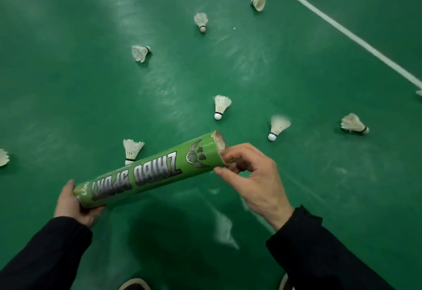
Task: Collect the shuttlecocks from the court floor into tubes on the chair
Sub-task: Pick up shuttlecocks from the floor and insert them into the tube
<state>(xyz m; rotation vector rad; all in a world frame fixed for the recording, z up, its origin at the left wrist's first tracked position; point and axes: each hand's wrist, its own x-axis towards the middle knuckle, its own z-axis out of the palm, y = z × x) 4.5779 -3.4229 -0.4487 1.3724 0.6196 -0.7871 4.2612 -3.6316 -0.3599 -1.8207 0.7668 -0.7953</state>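
Green cardboard tube [150, 171] held slantwise over the green court floor [68, 61], printed "ZHIBO SPORT" in grey outlined capitals, upside down to the camera, with a winged round emblem and three small shuttlecock shapes toward the open end at 2 o'clock. Left hand [73, 205] cupped round the closed end at 8 o'clock, fingers curled beneath, thumb along the cap. Right hand [253, 175] at the open mouth, thumb and forefinger pinching the rim, remaining fingers loosely curled; whether anything sits between them, impossible to tell. Both wrists in dark sleeves [319, 244]. White feather shuttlecocks scattered on the floor: one [132, 150] just behind the tube at 11 o'clock, one [220, 107] at 12 o'clock of the mouth, one [277, 127] at 1 o'clock, one [354, 124] farther at 2 o'clock, others [140, 53] toward 12 o'clock. White court line [342, 29] running across the 1 to 3 o'clock corner. Shoe tips [134, 285] at 6 o'clock.
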